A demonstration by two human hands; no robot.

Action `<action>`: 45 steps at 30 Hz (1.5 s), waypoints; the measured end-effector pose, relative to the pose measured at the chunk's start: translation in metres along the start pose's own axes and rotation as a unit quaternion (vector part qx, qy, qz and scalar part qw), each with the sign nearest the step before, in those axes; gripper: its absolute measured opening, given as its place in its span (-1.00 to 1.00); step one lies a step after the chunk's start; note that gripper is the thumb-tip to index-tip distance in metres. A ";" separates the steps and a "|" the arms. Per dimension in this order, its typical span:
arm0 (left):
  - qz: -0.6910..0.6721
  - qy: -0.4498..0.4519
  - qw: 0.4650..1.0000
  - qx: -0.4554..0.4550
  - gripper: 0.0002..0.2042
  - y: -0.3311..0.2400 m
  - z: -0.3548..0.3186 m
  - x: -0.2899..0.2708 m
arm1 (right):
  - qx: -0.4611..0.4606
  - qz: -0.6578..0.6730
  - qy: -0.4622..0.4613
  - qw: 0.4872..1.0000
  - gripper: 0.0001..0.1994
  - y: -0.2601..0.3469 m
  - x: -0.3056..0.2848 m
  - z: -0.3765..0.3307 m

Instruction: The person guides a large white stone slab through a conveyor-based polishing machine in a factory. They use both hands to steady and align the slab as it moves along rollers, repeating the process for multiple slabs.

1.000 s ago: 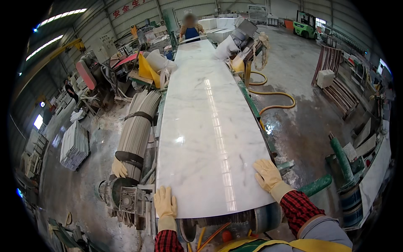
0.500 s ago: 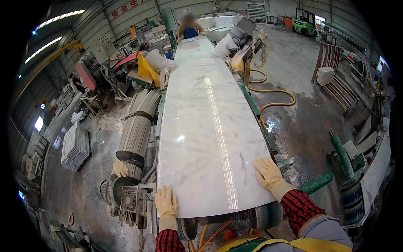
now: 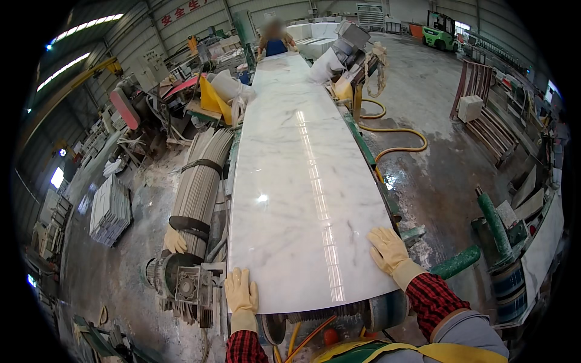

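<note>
A long polished white marble slab (image 3: 302, 181) with faint grey veins lies flat on a machine bed, stretching away from me. My left hand (image 3: 241, 293), in a cream rubber glove, rests on its near left corner with the fingers stretched forward. On the near right edge lies my right hand (image 3: 388, 253), gloved alike, fingers spread on the polished top. Neither hand is wrapped round anything. At the slab's far end stands another person (image 3: 276, 42) in a blue apron, with hands by the far edge. Rollers (image 3: 387, 310) show under the near end.
Left of the slab are a strapped bundle of long strips (image 3: 200, 181), a loose glove (image 3: 175, 240) and a motor (image 3: 192, 284). Stacked slabs (image 3: 110, 212) stand farther left. A yellow hose (image 3: 417, 133) curls on the right floor. Green rollers (image 3: 457, 262) stick out at right; a green forklift (image 3: 439, 33) stands far off.
</note>
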State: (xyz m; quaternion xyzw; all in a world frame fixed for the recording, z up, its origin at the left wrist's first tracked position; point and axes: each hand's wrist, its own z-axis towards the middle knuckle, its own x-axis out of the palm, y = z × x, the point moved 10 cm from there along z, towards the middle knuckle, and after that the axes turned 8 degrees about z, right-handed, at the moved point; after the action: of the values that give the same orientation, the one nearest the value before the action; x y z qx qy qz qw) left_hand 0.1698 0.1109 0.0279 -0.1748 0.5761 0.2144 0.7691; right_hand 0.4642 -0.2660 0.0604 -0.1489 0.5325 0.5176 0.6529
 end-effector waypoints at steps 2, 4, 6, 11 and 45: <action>0.002 -0.005 1.000 -0.001 -0.48 0.001 -0.002 0.000 | 0.000 0.000 0.003 1.000 -0.55 0.002 -0.001 0.000; 0.001 -0.010 1.000 0.000 -0.48 0.001 -0.003 0.001 | 0.001 0.002 0.004 1.000 -0.56 0.001 -0.001 -0.001; -0.003 -0.015 1.000 0.002 -0.48 0.002 -0.004 0.001 | 0.001 0.006 0.004 1.000 -0.56 0.002 -0.001 -0.001; -0.004 -0.021 1.000 -0.001 -0.48 0.002 -0.008 0.001 | -0.002 0.001 0.004 1.000 -0.57 0.005 -0.003 -0.002; -0.009 -0.033 0.999 0.002 -0.58 0.001 -0.016 -0.010 | 0.012 0.002 0.014 1.000 -0.54 0.006 0.000 -0.016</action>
State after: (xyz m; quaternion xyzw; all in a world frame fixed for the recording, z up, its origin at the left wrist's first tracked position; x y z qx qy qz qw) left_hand 0.1534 0.1025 0.0328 -0.1709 0.5492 0.2120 0.7901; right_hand 0.4506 -0.2752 0.0562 -0.1477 0.5481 0.5105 0.6459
